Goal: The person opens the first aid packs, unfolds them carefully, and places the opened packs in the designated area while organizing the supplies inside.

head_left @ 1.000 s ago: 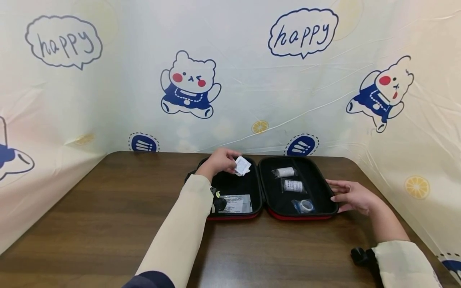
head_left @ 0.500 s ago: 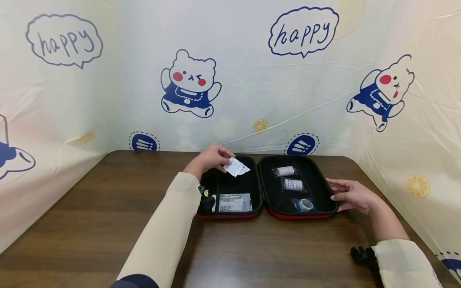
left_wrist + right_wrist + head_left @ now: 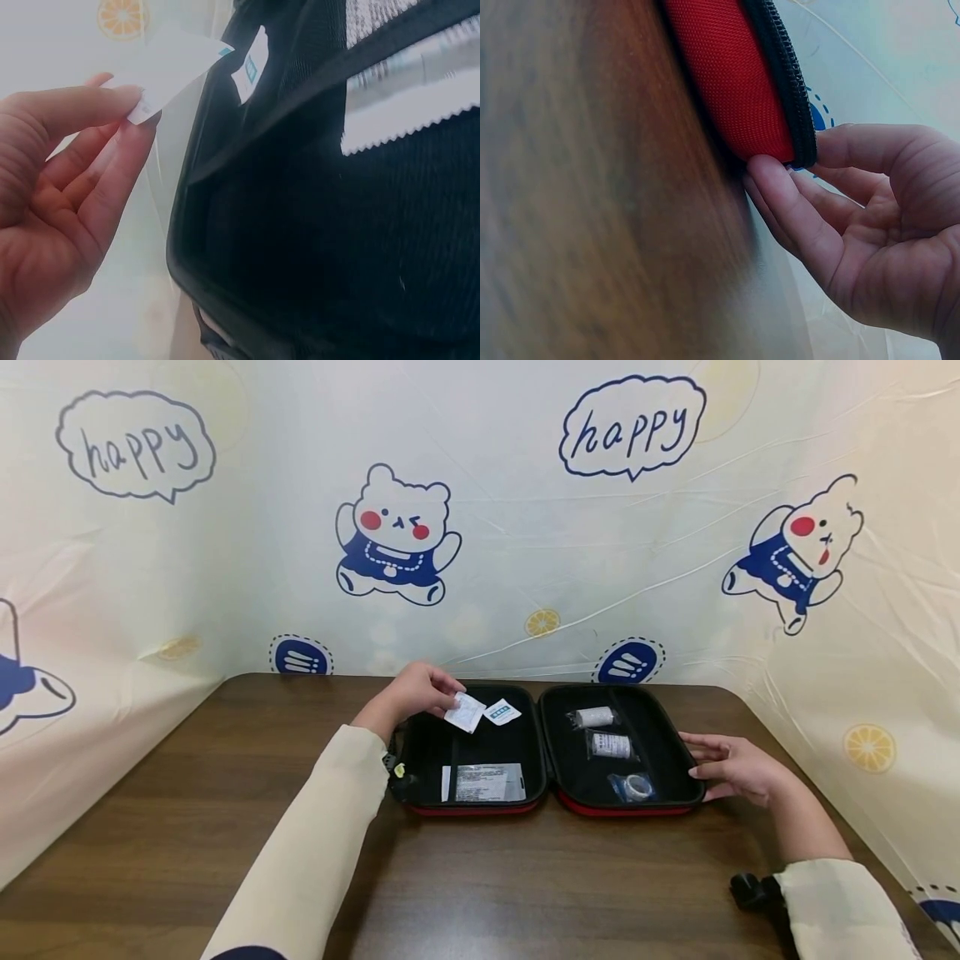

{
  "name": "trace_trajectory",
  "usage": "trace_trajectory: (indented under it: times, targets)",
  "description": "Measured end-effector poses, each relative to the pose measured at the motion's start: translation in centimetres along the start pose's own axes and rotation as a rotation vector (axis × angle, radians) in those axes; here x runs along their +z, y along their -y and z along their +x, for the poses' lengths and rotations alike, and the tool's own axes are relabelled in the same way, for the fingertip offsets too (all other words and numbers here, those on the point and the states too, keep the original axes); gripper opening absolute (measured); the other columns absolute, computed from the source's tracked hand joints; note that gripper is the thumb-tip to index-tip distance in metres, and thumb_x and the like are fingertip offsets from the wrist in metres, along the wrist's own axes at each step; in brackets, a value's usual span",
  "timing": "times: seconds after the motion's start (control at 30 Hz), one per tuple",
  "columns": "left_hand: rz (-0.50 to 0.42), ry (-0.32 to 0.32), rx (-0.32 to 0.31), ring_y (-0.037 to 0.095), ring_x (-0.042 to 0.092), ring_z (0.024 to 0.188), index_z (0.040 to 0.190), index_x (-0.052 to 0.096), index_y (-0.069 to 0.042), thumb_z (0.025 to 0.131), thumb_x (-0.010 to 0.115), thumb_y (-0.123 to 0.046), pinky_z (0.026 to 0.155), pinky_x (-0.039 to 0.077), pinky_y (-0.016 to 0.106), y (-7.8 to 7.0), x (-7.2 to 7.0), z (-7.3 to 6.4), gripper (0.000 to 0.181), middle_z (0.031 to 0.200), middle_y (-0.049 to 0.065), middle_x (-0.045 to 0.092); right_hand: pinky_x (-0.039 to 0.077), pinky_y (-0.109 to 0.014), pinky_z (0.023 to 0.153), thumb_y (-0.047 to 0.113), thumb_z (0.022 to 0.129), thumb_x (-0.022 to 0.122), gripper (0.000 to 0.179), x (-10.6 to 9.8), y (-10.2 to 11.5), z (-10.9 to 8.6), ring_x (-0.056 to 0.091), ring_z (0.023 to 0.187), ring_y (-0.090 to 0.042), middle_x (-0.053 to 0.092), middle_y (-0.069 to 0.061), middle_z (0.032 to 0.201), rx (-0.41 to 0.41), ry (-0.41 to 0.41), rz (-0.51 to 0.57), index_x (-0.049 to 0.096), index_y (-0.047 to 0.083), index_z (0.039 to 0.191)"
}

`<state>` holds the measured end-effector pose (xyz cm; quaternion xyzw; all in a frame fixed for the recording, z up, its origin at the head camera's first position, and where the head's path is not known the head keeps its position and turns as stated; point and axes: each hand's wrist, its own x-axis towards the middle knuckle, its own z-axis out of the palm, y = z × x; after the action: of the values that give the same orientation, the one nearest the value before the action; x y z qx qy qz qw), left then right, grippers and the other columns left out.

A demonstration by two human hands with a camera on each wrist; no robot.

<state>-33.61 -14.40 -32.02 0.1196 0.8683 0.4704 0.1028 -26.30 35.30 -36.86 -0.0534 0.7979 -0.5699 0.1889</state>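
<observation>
A zippered case (image 3: 549, 772), red outside and black inside, lies unfolded on the table. Over its left half, my left hand (image 3: 420, 692) pinches a small white square packet (image 3: 465, 712) by a corner between thumb and fingertips; the same packet (image 3: 176, 75) shows in the left wrist view. A second small packet (image 3: 502, 712) with blue print lies in that half, apart from the hand. Along the front, a flat silver-and-white packet (image 3: 487, 782) sits under a black strap. My right hand (image 3: 738, 768) holds the case's right edge, thumb at the zipper rim, fingers against the red side (image 3: 735, 82).
In the right half lie a white roll (image 3: 594, 718) in clear wrap, a second wrapped roll (image 3: 611, 746) and a white ring-shaped roll (image 3: 637, 787) in a blue-edged bag. The brown wooden table (image 3: 480, 885) meets a printed curtain (image 3: 510, 527) at its back.
My left hand has moved left with one small packet. The other small packet, earlier overlapping it at the fingers, now lies separate in the case. The right hand has not moved.
</observation>
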Motion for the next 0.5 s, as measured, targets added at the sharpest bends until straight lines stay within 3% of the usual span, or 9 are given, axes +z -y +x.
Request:
trace_trajectory:
  times: [0.5]
  targets:
    - [-0.003,-0.034,-0.035,0.026,0.064,0.086,0.111,0.073,-0.003,0.087,0.072,-0.003,0.075,0.059,0.035,1.8,-1.2,-1.3,0.025,0.112,0.016,0.065,0.058,-0.047,0.076,0.002,0.091,0.065,0.074,0.0,-0.1,0.0,0.066,0.093,-0.027,0.046,-0.033,0.138,0.014,-0.004,-0.009,0.024,-0.003,0.151]
